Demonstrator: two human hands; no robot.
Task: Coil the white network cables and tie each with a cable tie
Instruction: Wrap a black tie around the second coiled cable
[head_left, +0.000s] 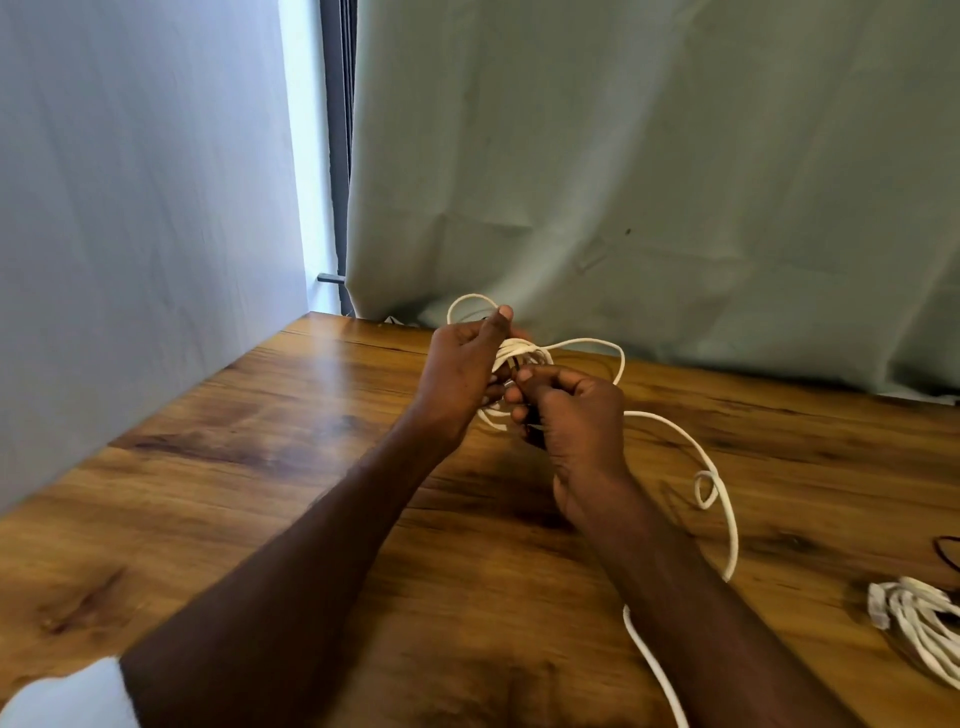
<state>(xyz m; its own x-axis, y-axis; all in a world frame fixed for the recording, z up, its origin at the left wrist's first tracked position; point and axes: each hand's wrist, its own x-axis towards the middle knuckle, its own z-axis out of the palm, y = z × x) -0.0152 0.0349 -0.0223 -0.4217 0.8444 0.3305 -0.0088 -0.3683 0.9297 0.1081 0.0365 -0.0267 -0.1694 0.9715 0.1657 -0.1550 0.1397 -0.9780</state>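
Both hands meet above the middle of a table (260, 493), toward its far edge. The left hand (462, 374) holds a coiled cable (522, 353); the right hand (571, 410), just beside it, pinches at the coil. The cable's loose tail trails right and toward the viewer. A second cable bundle (919, 618) lies at the table's right edge. A curtain (649, 156) hangs behind.

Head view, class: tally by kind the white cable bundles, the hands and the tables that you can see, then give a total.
White cable bundles: 2, the held coil and the bundle at right
Hands: 2, left hand and right hand
Tables: 1, wooden table
Total: 5
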